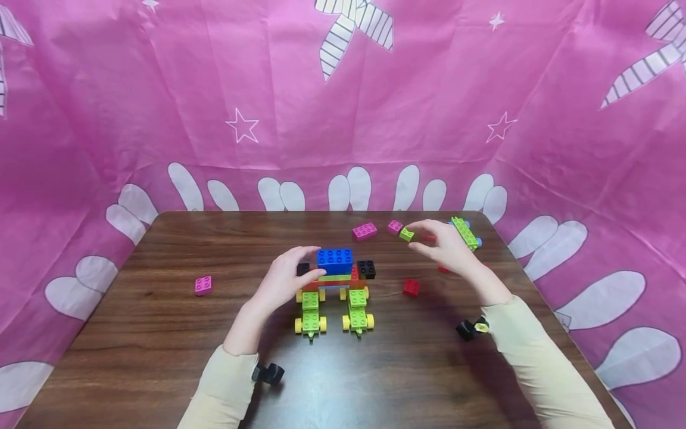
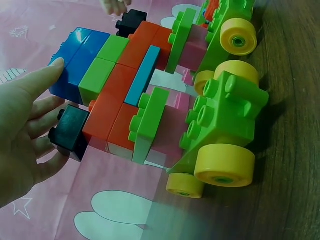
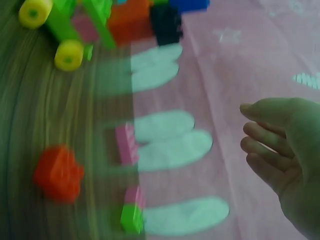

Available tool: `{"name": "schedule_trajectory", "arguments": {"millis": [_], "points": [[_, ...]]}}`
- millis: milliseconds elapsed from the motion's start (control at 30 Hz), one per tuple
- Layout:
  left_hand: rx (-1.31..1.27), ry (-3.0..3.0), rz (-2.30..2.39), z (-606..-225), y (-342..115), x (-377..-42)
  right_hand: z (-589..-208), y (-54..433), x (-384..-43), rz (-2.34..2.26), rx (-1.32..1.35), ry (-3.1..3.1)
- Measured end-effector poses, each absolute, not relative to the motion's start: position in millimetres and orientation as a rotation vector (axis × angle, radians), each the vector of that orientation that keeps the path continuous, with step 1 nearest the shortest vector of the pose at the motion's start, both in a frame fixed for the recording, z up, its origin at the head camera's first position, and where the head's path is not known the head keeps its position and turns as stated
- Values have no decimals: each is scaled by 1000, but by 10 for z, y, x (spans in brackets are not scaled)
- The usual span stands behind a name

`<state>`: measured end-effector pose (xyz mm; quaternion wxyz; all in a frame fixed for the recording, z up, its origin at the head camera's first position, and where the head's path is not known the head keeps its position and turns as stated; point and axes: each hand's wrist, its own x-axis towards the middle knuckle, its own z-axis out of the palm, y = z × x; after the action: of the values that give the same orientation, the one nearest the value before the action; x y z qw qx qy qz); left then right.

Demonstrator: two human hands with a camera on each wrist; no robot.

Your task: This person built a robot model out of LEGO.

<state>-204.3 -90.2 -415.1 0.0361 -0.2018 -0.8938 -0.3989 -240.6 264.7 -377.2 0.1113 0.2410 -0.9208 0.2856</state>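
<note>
A toy brick model stands mid-table on two green wheeled bases [image 1: 356,310] with yellow wheels. Across its top lies a large blue brick [image 1: 334,261], over layers of lime green and red bricks [image 2: 114,100]. My left hand [image 1: 284,277] holds the blue brick at its left end, thumb on the near side and fingers behind. Close to those fingers a black brick [image 2: 71,131] juts from the model; another black brick [image 1: 367,269] sits at the right end. My right hand [image 1: 449,245] is raised above the table's right side, fingers relaxed and holding nothing.
Loose on the table are a red brick [image 1: 411,287], a long pink brick [image 1: 365,231], and a small pink brick [image 1: 395,226] beside a lime green one [image 1: 407,234]. Another pink brick [image 1: 203,285] lies far left. A green wheeled base [image 1: 465,233] stands at the back right.
</note>
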Motion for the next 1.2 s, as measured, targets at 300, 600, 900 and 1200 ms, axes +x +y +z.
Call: {"name": "schedule_trajectory", "arguments": {"millis": [300,600,900,1200], "points": [[-618,-2743,-1226,-4166,-900,-2038,-3866,3099,-2496,747,679,-2753],[-648,-2726,-1195,-4176,-909,-2043,-4080,3465,-2600,730,660,-2873],[-665,-2717,-1199,-4186,-916,-2058,-4289,3692,-2729,762,576,-3047],[-658,-2721,-1196,-4173,-914,-2053,-4449,3799,-2802,811,583,-3129]]}}
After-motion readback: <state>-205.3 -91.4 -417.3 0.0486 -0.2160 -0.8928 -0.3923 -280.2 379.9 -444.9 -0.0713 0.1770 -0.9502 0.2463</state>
